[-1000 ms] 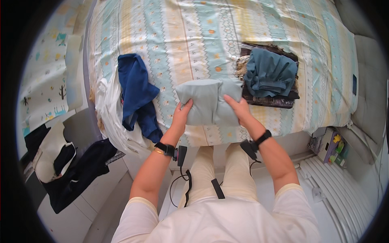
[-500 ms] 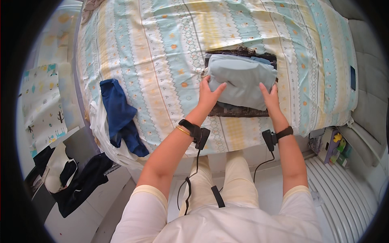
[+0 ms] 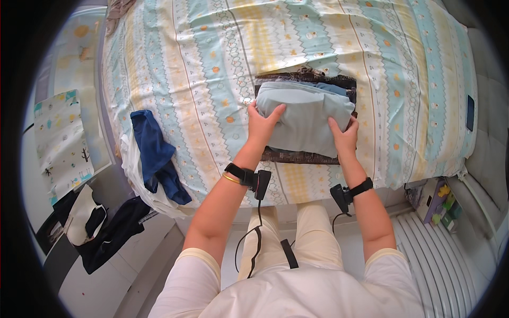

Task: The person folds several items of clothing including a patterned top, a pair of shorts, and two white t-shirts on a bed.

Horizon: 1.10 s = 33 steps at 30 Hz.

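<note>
A folded pale grey-blue garment (image 3: 299,119) lies on top of a stack on the bed. My left hand (image 3: 262,124) grips its left edge, thumb on top and fingers at the side. At the right edge my right hand (image 3: 345,137) holds it the same way, its fingertips partly hidden by the cloth. Beneath it, a folded dark brown garment (image 3: 299,157) sticks out at the front and back. A strip of blue cloth (image 3: 334,88) shows behind the pale garment. What else lies in the stack is covered.
The stack rests on a striped, patterned bedsheet (image 3: 212,85). A crumpled dark blue garment (image 3: 154,148) and a white cloth (image 3: 139,180) lie at the bed's left edge. Dark clothes (image 3: 114,233) are piled lower left. A phone (image 3: 470,113) is at the far right. Cables hang from both wrist straps.
The pale garment's back edge now shows several loose layers, and its front looks smoother. Both hands still hold its sides. The whole view has shifted slightly.
</note>
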Tool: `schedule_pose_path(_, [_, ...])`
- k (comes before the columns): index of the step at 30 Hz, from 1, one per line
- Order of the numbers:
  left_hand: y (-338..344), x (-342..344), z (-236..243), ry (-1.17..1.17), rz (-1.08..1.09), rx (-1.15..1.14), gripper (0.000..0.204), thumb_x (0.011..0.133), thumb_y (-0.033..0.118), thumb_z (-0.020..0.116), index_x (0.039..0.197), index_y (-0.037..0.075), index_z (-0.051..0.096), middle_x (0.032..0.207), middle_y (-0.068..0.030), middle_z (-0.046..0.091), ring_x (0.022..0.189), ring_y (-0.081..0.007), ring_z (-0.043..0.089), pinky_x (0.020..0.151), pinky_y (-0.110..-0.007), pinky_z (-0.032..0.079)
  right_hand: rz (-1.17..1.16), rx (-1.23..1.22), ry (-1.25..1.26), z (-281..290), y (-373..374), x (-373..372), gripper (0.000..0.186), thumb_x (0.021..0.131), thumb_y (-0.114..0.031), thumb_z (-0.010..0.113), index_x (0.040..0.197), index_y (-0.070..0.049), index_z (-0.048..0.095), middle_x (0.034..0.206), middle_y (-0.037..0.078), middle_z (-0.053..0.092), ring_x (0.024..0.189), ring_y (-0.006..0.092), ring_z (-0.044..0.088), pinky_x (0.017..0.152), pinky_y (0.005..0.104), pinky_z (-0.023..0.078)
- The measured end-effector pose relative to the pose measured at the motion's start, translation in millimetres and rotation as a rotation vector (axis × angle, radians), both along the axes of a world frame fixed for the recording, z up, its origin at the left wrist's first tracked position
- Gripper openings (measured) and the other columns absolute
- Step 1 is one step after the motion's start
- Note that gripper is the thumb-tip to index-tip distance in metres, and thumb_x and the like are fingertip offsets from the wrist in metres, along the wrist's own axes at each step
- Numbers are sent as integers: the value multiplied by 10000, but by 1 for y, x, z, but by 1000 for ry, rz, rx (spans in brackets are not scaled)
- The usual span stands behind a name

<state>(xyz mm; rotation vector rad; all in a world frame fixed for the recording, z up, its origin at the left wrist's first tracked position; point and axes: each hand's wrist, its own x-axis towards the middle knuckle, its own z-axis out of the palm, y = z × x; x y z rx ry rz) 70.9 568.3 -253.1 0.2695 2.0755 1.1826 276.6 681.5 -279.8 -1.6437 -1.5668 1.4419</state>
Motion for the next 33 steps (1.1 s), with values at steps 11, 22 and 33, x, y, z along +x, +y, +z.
schedule_pose_path(11, [-6, -3, 20, 350, -176, 107, 645, 751, 273, 721, 1233, -16, 404, 1168, -138, 460, 1114, -184, 434, 915, -327, 387, 415, 683, -234, 66, 24, -14, 619, 748, -199, 700, 1258, -25, 393, 1230, 175, 415, 1140, 293, 407, 991, 386, 319])
schedule_pose_path(22, [-4, 5, 50, -338, 137, 160, 342, 813, 244, 675, 1014, 9, 528, 931, -13, 588, 816, -100, 535, 728, -234, 437, 157, -91, -2, 33, 29, 9, 365, 790, -273, 698, 971, -5, 529, 749, -15, 526, 670, 55, 471, 615, 201, 407])
schedule_pose_path(33, [-134, 46, 74, -683, 57, 251, 394, 879, 255, 568, 1202, 37, 508, 1043, -4, 575, 910, -79, 505, 753, -191, 394, 181, -598, 341, 86, -55, 94, 393, 860, -255, 585, 1165, -26, 490, 1048, -7, 542, 859, 90, 496, 766, 245, 405])
